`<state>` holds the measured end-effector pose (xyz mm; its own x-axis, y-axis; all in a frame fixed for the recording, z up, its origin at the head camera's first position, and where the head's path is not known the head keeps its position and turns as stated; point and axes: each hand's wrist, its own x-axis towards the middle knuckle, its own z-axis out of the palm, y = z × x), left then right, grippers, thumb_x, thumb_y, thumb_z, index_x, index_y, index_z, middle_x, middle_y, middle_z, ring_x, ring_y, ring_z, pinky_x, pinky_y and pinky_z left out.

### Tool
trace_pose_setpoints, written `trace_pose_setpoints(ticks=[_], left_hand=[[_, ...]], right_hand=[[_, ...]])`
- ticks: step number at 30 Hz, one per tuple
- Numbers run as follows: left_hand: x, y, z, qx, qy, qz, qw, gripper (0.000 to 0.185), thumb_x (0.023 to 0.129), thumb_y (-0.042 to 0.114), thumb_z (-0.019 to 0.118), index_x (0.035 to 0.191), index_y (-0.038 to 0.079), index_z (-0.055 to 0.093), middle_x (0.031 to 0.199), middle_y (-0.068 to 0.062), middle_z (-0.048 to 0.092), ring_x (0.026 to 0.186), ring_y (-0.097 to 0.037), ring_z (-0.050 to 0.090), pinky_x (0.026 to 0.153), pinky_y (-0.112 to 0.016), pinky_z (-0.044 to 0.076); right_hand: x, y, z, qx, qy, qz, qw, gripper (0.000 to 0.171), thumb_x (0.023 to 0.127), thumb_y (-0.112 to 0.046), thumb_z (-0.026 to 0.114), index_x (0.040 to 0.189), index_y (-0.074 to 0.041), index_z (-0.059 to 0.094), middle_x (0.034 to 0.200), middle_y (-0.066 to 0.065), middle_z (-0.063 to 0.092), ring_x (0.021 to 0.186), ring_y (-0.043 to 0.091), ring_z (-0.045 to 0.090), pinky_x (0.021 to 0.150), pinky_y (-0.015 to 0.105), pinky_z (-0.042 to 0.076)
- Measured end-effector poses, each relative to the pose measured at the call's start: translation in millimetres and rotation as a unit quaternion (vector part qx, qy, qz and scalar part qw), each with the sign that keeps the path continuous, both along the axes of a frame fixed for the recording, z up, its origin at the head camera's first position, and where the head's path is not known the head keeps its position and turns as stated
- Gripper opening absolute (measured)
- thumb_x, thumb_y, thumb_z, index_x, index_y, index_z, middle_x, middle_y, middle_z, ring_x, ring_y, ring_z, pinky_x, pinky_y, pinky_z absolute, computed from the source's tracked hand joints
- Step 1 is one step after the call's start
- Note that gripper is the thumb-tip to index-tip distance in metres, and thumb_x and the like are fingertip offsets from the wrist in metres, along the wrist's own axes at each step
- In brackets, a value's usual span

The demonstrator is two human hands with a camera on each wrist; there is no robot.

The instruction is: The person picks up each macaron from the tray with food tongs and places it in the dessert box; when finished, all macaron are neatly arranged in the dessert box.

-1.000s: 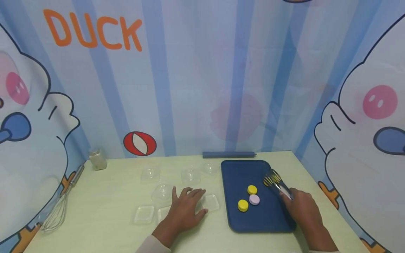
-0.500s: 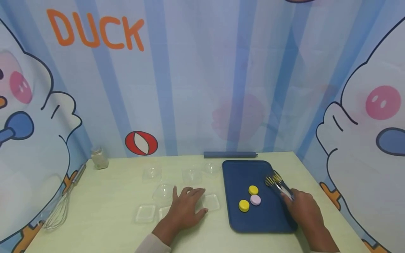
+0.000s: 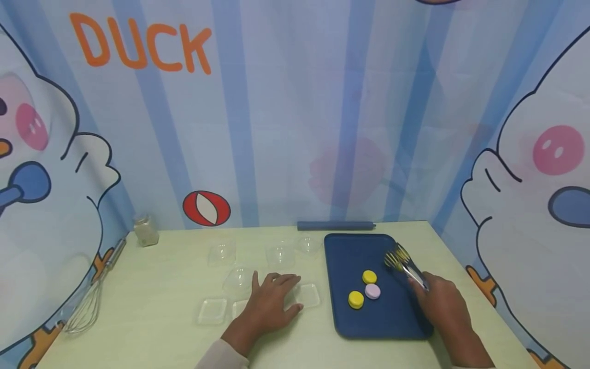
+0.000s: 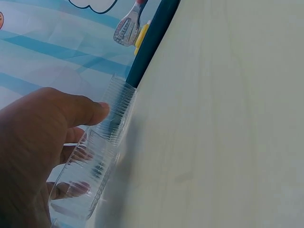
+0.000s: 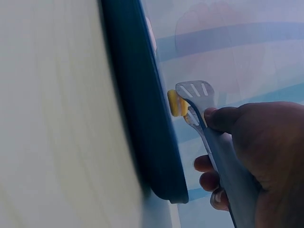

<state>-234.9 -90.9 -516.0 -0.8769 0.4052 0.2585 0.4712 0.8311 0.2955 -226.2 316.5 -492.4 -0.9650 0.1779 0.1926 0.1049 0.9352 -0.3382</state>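
Note:
My left hand is low over a clear plastic box, with the thumb at its near side and fingers at the far side. In the left wrist view, the fingers show through the ribbed plastic. My right hand grips metal tongs over the right side of a blue tray. Yellow shows through the slotted tong ends, and a yellow macaron is at their tips in the right wrist view. Two more yellow macarons and a lilac macaron lie on the tray.
Several clear plastic lids and boxes stand about the left hand, some domed. A dark blue rod lies along the back edge. At the left are a whisk and a small glass jar.
The tong ends have shifted slightly up and away over the tray. My left hand stays where it was. The head view has swung a little to the left.

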Motion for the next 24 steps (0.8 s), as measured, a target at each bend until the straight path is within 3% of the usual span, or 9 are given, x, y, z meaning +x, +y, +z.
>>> trace_pose_setpoints(ticks=[9,20,24], left_hand=[[-1.6,0,-0.5,0.000,-0.007,-0.004,1.0000,0.057,0.098,0.044,0.075,0.150,0.021,0.066,0.152,0.002,0.067,0.140,-0.033,0.058,0.120,-0.089,0.023],[-2.5,-2,1.7,-0.004,-0.016,-0.007,0.9998,0.057,0.100,0.045,0.073,0.151,0.022,0.066,0.154,0.003,0.066,0.142,-0.033,0.058,0.120,-0.089,0.022],[-2.1,-2,1.5,-0.001,-0.016,-0.010,0.9998,0.057,0.100,0.044,0.073,0.151,0.021,0.065,0.154,0.002,0.066,0.141,-0.033,0.058,0.120,-0.090,0.022]], right_hand=[[4.4,-10,3.8,0.019,0.042,0.036,0.998,0.040,0.104,-0.029,0.074,0.122,0.007,0.073,0.097,0.022,0.079,0.077,0.030,0.070,0.068,0.055,0.057],[8.9,-23,2.0,0.021,0.082,0.072,0.994,0.046,0.104,-0.032,0.076,0.129,0.007,0.073,0.112,0.026,0.080,0.095,0.042,0.078,0.080,0.061,0.061],[11.4,-33,4.3,0.015,0.073,0.084,0.994,0.048,0.104,-0.034,0.075,0.132,0.006,0.073,0.119,0.028,0.079,0.104,0.044,0.078,0.086,0.062,0.062]])
